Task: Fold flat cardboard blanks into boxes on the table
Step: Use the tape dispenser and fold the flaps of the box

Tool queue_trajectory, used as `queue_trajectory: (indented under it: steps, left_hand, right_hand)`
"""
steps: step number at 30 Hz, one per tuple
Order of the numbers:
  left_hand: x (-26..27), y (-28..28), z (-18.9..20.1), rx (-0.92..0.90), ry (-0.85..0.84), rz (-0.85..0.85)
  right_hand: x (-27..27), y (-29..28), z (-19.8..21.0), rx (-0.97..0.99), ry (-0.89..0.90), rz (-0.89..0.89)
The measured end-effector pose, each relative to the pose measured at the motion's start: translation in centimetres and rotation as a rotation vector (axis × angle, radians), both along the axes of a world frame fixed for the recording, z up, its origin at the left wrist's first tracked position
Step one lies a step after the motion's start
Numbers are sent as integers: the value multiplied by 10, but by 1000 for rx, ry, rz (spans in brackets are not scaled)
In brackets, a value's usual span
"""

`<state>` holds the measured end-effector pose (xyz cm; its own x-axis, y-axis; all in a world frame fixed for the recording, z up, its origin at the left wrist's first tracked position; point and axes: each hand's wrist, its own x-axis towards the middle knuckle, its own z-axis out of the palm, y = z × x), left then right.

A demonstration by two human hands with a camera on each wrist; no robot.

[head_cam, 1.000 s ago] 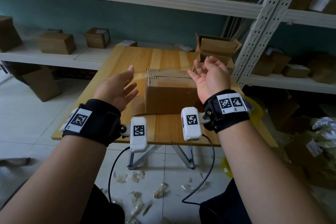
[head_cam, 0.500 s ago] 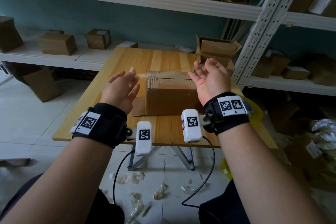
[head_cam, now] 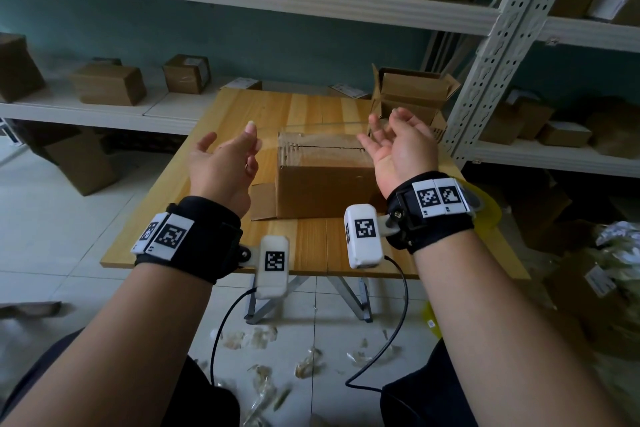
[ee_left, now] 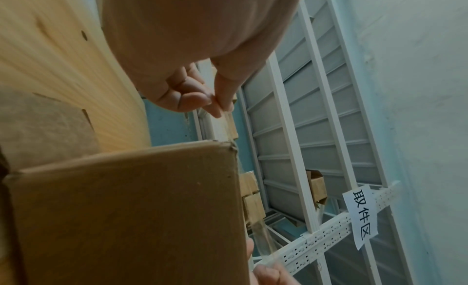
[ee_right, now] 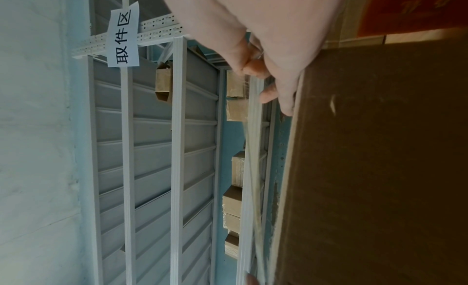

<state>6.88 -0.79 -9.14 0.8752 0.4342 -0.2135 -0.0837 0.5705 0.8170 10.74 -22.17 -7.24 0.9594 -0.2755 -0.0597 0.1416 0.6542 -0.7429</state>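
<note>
As tape is to be laid over the seam, a strip is stretched.
Left hand (ee_left: 200,95): tape strip (ee_left: 228,127) pinched.
Right hand (ee_right: 260,69): other end pinched.
Box (head_cam: 322,184): on table (head_cam: 311,107), below strip, flaps closed.

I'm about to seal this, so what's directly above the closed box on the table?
A clear tape strip stretched between left hand and right hand, above the box. Box contents are hidden.

— Where does the closed brown cardboard box (head_cam: 323,180) sit?
— On the pale wooden slatted table (head_cam: 311,246), mid-table.
— And the open-flapped cardboard carton (head_cam: 414,94)?
— Behind it, at the table's far right corner, beside the white perforated metal shelf post (head_cam: 491,55).
</note>
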Motion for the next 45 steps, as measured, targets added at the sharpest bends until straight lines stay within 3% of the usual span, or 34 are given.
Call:
queue_trajectory:
  steps: [24,40,45]
  left_hand:
    - [26,-1,-41,-239,75,-117]
    - [28,14,-37,1,185,-106]
    - [22,4,-31,275,200,-65]
  right_hand:
    - [0,-4,-2,111,-15,61]
    - [-11,22,2,158,68,110]
    - [-9,19,1,212,80,115]
